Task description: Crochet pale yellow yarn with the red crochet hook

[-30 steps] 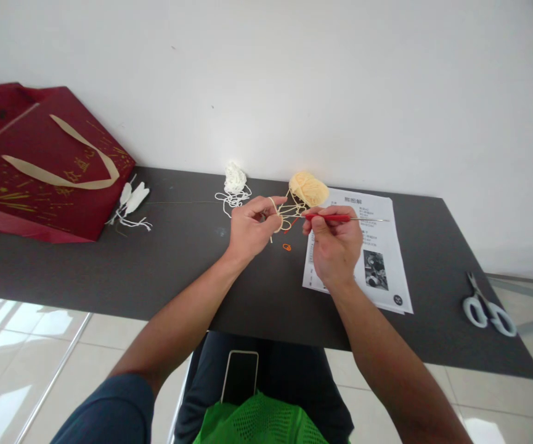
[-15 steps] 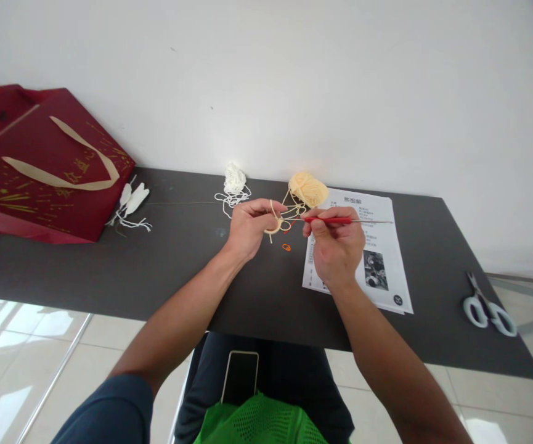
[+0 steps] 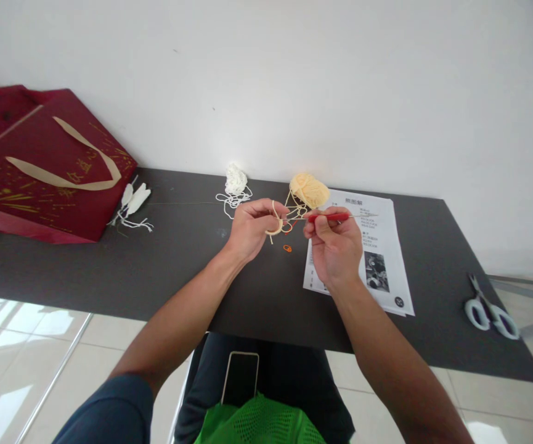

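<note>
Two bare hands: apart, both raised above the dark grey tabletop (image 3: 442, 277) in the head view.
Left hand (image 3: 251, 231): thumb and fingers pinched on a small, pale yellow yarn loop (image 3: 273, 232), with a strand passing over the index finger.
Right hand (image 3: 336, 250): fingers closed around a slim metal hook with a red handle (image 3: 333, 217), held nearly level.
Hook tip: points at the left fingers, among the yarn; too small to tell whether it passes through a loop.
Yellow supply: a pale yellow yarn ball (image 3: 310, 190) lies just beyond the hands, near the wall.
White supply: a loose white yarn heap (image 3: 236, 180) lies left of the ball.
Marker: a small orange plastic clip (image 3: 287, 248) lies between the hands, nearer the wearer.
Paper: printed white sheets (image 3: 395, 271) lie partly beneath the right hand.
Far right: scissors with pale grey handles (image 3: 477, 314).
</note>
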Available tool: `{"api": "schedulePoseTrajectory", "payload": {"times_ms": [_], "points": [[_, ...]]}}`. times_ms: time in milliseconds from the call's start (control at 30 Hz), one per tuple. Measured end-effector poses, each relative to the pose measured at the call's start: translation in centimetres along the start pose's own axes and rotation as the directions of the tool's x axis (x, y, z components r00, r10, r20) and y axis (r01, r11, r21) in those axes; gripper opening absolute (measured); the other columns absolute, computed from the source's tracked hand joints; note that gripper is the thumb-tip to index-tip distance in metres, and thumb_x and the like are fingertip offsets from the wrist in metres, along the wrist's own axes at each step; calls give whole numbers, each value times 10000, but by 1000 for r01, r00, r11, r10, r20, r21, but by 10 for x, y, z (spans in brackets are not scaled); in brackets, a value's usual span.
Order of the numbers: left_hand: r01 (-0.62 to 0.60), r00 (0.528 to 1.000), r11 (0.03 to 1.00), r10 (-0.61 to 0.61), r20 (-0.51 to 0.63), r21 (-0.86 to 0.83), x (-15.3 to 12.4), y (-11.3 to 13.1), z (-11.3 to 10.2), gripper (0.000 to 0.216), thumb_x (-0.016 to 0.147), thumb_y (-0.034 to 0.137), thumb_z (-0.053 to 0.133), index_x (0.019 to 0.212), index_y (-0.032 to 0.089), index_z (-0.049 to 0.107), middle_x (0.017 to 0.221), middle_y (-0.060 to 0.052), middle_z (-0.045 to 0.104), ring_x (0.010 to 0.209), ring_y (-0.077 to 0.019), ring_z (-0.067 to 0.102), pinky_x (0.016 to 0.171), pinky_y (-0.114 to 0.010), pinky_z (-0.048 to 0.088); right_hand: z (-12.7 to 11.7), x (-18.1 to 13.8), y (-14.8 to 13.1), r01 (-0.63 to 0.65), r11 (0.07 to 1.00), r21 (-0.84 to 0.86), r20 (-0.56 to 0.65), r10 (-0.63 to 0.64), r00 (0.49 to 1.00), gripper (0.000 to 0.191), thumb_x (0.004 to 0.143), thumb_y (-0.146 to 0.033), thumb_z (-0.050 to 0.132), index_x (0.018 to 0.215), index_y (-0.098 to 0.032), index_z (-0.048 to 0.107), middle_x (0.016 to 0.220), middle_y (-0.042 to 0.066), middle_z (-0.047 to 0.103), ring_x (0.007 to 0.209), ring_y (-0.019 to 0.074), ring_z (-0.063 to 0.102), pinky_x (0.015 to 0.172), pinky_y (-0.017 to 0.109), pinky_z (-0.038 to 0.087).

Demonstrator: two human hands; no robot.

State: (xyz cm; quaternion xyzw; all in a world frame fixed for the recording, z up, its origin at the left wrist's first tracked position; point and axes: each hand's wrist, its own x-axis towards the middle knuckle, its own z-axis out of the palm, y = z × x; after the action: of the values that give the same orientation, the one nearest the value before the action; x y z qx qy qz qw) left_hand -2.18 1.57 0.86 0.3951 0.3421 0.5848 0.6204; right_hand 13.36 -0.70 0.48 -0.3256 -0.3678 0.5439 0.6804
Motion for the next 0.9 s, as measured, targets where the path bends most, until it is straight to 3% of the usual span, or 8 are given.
{"api": "schedulePoseTrajectory", "payload": {"times_ms": [267, 600, 900], "points": [[16, 999, 1000, -16, 36, -6, -1, -1, 2, 172, 653, 131, 761, 818, 178, 768, 686, -3, 709, 608, -105, 610, 630, -252, 462, -1, 2, 6, -135, 989, 62, -13, 136, 991, 211, 817, -319, 834, 866, -228, 650, 892, -17, 779, 674, 83, 671, 655, 224, 612], [-22, 1000, 999, 22, 5, -40, 0, -3, -1, 126, 699, 168, 783, 823, 189, 779, 656, 12, 626, 590, -77, 507, 575, -226, 377, 2, 2, 6, -87, 996, 37, -40, 88, 995, 163, 844, -294, 811, 885, -217, 673, 899, -14, 782, 703, 74, 695, 680, 201, 624], [-80, 996, 996, 81, -25, 26, 1, -6, -1, 333, 669, 142, 805, 989, 234, 821, 731, 22, 623, 639, -68, 507, 608, -217, 407, 9, -3, 3, -16, 1000, 9, -44, 16, 999, 181, 841, -270, 802, 913, -233, 641, 870, -23, 782, 673, 106, 702, 665, 273, 636]]}}
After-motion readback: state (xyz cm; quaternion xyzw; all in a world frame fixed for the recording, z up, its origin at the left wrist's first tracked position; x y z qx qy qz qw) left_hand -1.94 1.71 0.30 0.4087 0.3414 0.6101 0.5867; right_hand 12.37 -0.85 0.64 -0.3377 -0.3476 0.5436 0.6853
